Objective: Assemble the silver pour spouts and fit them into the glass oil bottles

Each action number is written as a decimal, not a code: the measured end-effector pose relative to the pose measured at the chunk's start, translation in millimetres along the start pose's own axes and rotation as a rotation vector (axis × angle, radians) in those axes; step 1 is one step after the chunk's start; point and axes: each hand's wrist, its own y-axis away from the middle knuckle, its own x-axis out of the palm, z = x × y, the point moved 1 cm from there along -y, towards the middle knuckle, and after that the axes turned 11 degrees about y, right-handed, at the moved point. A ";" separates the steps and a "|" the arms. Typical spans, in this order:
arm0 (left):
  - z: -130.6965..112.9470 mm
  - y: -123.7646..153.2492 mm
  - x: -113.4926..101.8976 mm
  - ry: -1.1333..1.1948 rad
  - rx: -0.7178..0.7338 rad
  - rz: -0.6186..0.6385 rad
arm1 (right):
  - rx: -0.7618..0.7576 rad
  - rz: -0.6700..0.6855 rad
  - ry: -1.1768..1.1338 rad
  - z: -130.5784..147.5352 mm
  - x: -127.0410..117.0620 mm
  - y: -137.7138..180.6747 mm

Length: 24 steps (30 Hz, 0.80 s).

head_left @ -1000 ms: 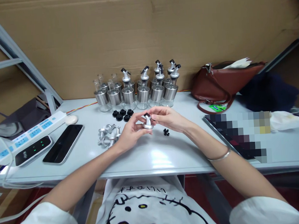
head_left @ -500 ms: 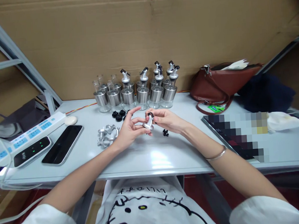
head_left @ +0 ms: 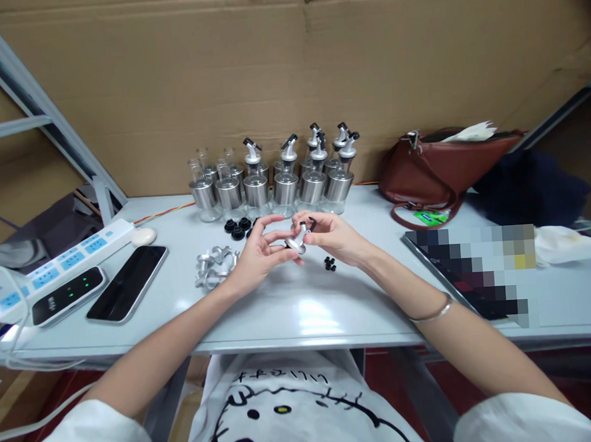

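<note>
Over the table, my left hand [head_left: 262,253] pinches the round base of a silver bottle pourer [head_left: 297,241] between thumb and fingers. My right hand [head_left: 334,238] has its fingertips on the pourer's upper part, at the black flip lever [head_left: 312,224], which tilts away from the spout. Left of my left hand lies a pile of silver pourer parts [head_left: 214,269]. Black stoppers [head_left: 237,232] sit behind that hand, partly covered by it. Several tiny black pieces [head_left: 331,264] rest below my right hand.
Glass and steel bottles [head_left: 257,195] stand in rows at the back, several topped with pourers. To the left are a phone [head_left: 128,284], a black device [head_left: 70,296] and a power strip [head_left: 72,258]. A brown bag [head_left: 447,162] and a blurred flat object [head_left: 459,274] occupy the right.
The black lever now stands out from the pourer's spout toward my right hand; before, it sat over the top. The pourer has tilted slightly. The whole view has shifted a little.
</note>
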 end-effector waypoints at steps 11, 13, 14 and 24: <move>6.1 -0.7 -1.8 -0.013 0.010 -0.012 | 0.097 0.028 -0.203 2.7 3.8 -0.1; 5.3 -1.5 -3.3 -0.026 0.040 -0.044 | 0.085 0.042 -0.194 2.4 5.9 0.4; 5.1 -1.7 -4.0 -0.034 0.055 -0.059 | 0.079 0.058 -0.182 2.2 7.0 0.6; 11.6 4.1 -8.9 -0.430 0.371 -0.280 | 0.106 -0.148 -0.149 0.6 4.0 -2.4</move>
